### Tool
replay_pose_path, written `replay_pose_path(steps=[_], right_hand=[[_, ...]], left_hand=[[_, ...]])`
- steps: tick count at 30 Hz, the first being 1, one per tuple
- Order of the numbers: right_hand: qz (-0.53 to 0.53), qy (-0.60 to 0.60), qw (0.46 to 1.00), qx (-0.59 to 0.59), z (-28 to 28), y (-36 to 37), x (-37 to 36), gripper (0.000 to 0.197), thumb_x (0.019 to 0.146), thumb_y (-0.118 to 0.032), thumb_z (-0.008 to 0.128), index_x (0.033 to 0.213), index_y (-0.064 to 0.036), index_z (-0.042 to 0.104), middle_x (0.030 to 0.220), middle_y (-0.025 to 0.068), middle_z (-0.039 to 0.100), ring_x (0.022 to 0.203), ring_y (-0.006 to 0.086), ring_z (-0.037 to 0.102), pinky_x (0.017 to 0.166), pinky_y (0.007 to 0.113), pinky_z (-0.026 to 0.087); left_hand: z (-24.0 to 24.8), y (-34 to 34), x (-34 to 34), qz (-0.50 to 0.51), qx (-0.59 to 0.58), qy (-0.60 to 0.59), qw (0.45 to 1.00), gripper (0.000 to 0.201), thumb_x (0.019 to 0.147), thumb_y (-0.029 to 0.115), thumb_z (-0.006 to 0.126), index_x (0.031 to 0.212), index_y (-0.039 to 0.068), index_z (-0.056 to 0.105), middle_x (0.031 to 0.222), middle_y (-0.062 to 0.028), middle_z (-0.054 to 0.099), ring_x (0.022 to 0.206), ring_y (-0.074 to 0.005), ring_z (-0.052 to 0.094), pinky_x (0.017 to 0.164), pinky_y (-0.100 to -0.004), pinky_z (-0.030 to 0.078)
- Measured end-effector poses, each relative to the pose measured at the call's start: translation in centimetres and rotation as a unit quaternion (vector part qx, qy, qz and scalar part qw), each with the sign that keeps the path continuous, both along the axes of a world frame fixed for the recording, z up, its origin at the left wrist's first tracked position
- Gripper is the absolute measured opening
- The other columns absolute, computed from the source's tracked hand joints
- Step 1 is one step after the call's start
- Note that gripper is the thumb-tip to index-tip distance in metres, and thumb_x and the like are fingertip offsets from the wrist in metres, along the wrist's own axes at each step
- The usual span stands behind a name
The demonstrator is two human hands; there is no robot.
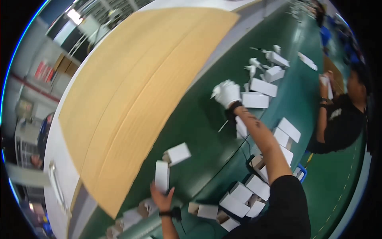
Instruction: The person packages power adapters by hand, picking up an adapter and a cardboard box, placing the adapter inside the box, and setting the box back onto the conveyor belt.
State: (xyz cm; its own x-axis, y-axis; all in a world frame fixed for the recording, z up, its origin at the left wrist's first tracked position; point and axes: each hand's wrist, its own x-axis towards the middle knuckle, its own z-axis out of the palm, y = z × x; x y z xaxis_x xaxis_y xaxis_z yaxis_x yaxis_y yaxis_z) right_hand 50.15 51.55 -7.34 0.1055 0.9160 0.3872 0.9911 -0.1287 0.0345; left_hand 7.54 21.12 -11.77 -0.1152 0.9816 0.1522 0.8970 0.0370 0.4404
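Note:
My left hand, bare with a dark band at the wrist, has its thumb and fingers around the near end of a narrow white box. Touching that box's far end is another white box, its open end showing brown-grey inside. My right hand wears a white glove and reaches far over the green table, fingers curled together. A small white bit shows at its fingertips; what it is, I cannot make out. Just right of the glove lie white boxes and white plug-like pieces with cables.
A tan board borders the green table on the left. Several white boxes lie under and beside my right arm, others near the lower edge. A co-worker at the right holds a white item. A thin black cable runs beside my right arm.

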Motion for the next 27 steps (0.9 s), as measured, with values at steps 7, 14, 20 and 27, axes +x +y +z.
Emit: replay_pose_path(steps=[7, 14, 20, 27], right_hand=[[0.185, 0.195, 0.957, 0.108, 10.9, -13.5, -2.6, 0.018, 0.082, -0.021, 0.056, 0.090, -0.0053, 0.059, 0.088, 0.0119, 0.058, 0.081, 0.0302, 0.058, 0.073, 0.042, 0.046], [0.251, 0.516, 0.819, 0.002, 8.8, -19.3, 0.6, 0.024, 0.087, -0.022, 0.056, 0.102, -0.0049, 0.053, 0.097, 0.0104, 0.060, 0.060, 0.0178, 0.054, 0.053, 0.030, 0.045], [0.206, 0.750, 0.626, -0.064, 13.0, -27.3, -7.1, 0.026, 0.087, -0.019, 0.058, 0.107, -0.0049, 0.049, 0.092, 0.0078, 0.059, 0.055, 0.0063, 0.049, 0.048, 0.018, 0.039], [0.291, 0.726, 0.617, -0.086, 19.9, -33.7, -12.3, 0.026, 0.086, -0.017, 0.056, 0.107, -0.0026, 0.049, 0.091, 0.0068, 0.058, 0.057, 0.0068, 0.049, 0.050, 0.019, 0.041]], left_hand=[[-1.1, 4.0, -1.9, 0.125, -0.192, 0.122, 0.966, 0.088, 0.062, 0.039, 0.076, 0.132, 0.007, 0.033, 0.118, -0.0147, 0.050, 0.109, -0.0313, 0.048, 0.090, -0.0503, 0.038], [-0.9, -4.7, -6.5, 0.126, 0.054, -0.313, 0.940, 0.077, 0.060, 0.017, 0.077, 0.124, 0.006, 0.036, 0.114, -0.0163, 0.052, 0.107, -0.0336, 0.053, 0.088, -0.0404, 0.044], [0.2, -10.3, -7.0, 0.108, 0.108, -0.258, 0.954, 0.077, 0.059, 0.009, 0.075, 0.125, 0.007, 0.036, 0.112, -0.0177, 0.054, 0.101, -0.0338, 0.057, 0.087, -0.0370, 0.046], [0.9, -10.6, -8.0, 0.157, -0.001, -0.266, 0.951, 0.084, 0.060, 0.012, 0.079, 0.131, 0.009, 0.033, 0.118, -0.0180, 0.051, 0.108, -0.0310, 0.052, 0.092, -0.0372, 0.044]])
